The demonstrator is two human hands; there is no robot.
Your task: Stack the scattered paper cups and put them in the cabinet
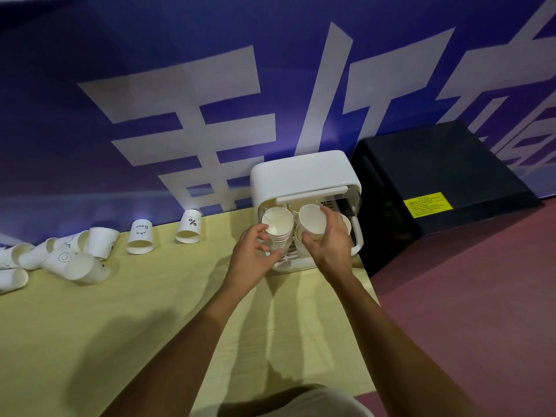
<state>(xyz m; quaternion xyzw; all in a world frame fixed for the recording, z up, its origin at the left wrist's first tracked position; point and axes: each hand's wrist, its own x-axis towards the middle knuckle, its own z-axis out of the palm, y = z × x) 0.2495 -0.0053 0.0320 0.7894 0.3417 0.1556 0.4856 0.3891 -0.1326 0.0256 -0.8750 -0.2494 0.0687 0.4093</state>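
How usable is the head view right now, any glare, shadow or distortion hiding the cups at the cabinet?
Head view: dim but usable; wide-angle bending curves the banner and table; glare spots sit behind the scattered cups; arm shadows fall on the table, not the cabinet; cup stack in left hand and single cup in right hand read clearly.
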